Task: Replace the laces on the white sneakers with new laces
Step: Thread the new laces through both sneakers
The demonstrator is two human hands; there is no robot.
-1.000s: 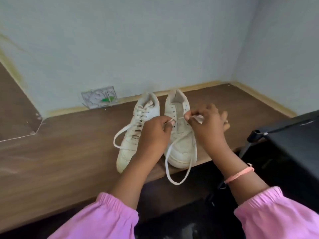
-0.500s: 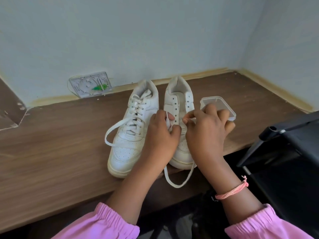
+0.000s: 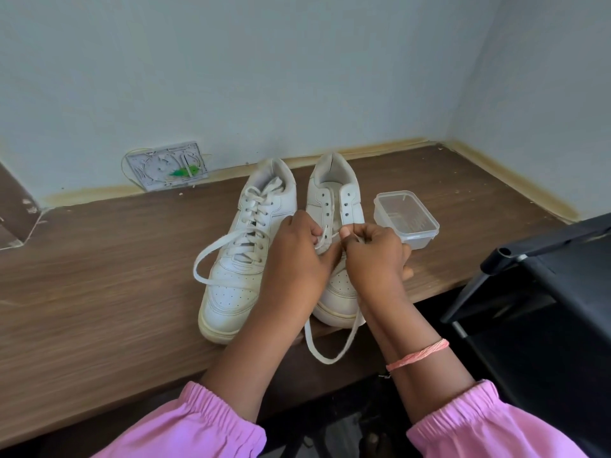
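Two white sneakers stand side by side on the wooden desk [image 3: 99, 292], toes toward me. The left sneaker [image 3: 241, 259] is laced, with a loose loop of lace trailing to its left. The right sneaker [image 3: 334, 200] has open upper eyelets. My left hand [image 3: 297, 256] and my right hand [image 3: 373, 256] meet over its middle, each pinching a strand of the white lace [image 3: 330, 348], whose slack loop hangs over the desk's front edge. The lower eyelets are hidden by my hands.
A clear plastic box [image 3: 408, 219] sits on the desk just right of the right sneaker. A wall socket plate [image 3: 168, 166] is at the back left. A black chair [image 3: 545, 309] stands close at the right. Walls close the back and right.
The view dropped and the clear box came into sight. My hands shifted slightly down the right sneaker while still pinching the lace; the hanging loop stays over the edge.
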